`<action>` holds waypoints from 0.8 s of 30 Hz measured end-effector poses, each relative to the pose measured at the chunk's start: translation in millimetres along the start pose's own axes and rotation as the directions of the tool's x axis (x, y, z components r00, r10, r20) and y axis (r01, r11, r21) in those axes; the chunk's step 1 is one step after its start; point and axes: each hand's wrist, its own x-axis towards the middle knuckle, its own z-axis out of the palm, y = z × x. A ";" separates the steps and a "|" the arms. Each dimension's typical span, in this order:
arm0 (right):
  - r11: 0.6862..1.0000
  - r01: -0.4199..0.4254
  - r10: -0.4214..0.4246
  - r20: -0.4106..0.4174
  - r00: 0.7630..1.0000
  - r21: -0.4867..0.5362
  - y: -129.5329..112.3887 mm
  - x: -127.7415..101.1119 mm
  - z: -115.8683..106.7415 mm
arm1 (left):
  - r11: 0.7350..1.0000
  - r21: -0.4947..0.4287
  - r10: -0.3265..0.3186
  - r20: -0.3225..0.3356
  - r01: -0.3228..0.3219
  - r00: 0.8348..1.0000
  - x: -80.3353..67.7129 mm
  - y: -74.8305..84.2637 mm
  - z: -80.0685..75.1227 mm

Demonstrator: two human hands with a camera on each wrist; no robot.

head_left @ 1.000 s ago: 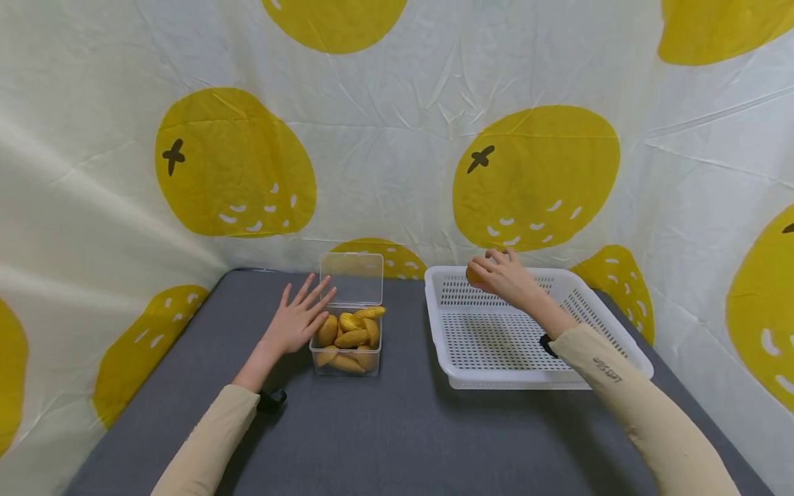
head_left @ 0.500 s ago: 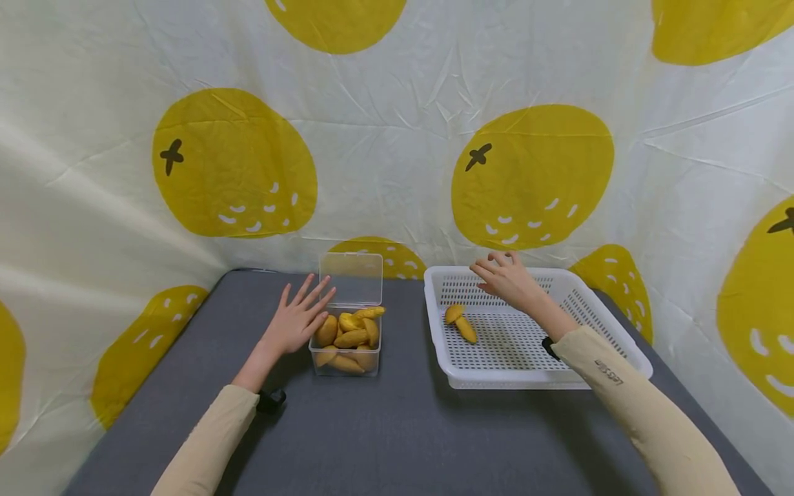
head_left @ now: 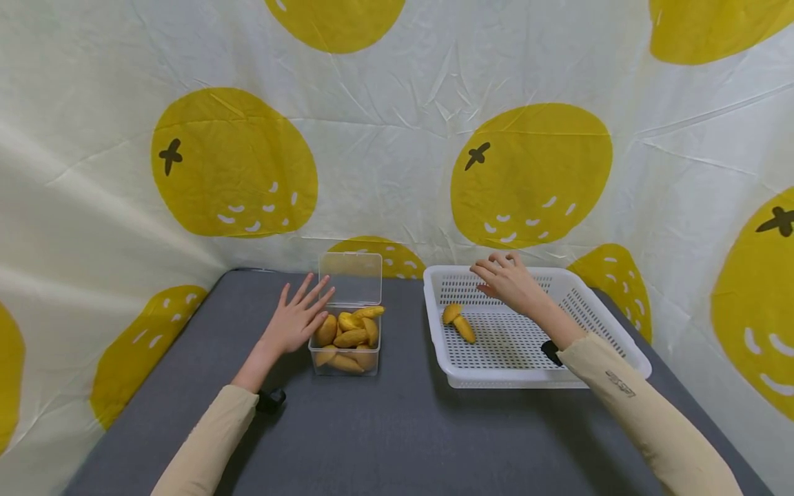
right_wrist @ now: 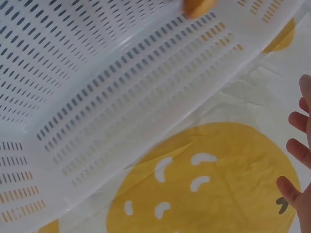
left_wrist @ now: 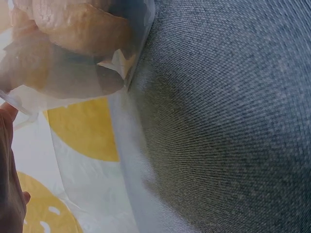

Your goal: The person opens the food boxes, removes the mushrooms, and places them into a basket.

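A mushroom-shaped yellow-brown piece (head_left: 460,324) lies in the left part of a white perforated basket (head_left: 455,377). Above the basket's far side hovers my right hand (head_left: 505,281), fingers loosely bent and holding nothing. In the right wrist view the fingertips (right_wrist: 297,153) show at the right edge, apart from the basket wall. My left hand (head_left: 294,325) is spread at the left side of a clear plastic box (head_left: 347,353), the thumb near its rim; whether it touches cannot be told. Several similar yellow-brown pieces (head_left: 351,337) fill the box.
The box's clear lid (head_left: 351,279) stands raised behind it. Both containers sit on a dark grey cloth-covered table (head_left: 397,441). A white curtain (head_left: 384,179) with yellow fruit prints hangs behind and at the sides.
My right hand has let go of the mushroom-shaped piece, which dropped into the basket. Its fingers have loosened, while my left hand has stayed put.
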 end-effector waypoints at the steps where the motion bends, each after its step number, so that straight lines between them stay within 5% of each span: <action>1: 1.000 0.002 -0.002 -0.010 1.000 0.015 -0.9 0.2 -1.8 | 1.000 0.008 -0.009 0.017 0.008 1.000 0.3 0.1 -0.7; 7: 0.996 -0.001 0.004 -0.040 0.999 0.090 -8.3 -0.5 -12.9 | 0.999 0.021 -0.047 0.076 0.045 0.996 -0.3 1.8 -3.2; 24: 0.979 -0.131 0.145 -0.080 0.986 0.157 -33.1 -20.5 -53.9 | 0.997 -0.069 -0.034 0.053 0.038 0.998 -22.7 15.1 -9.8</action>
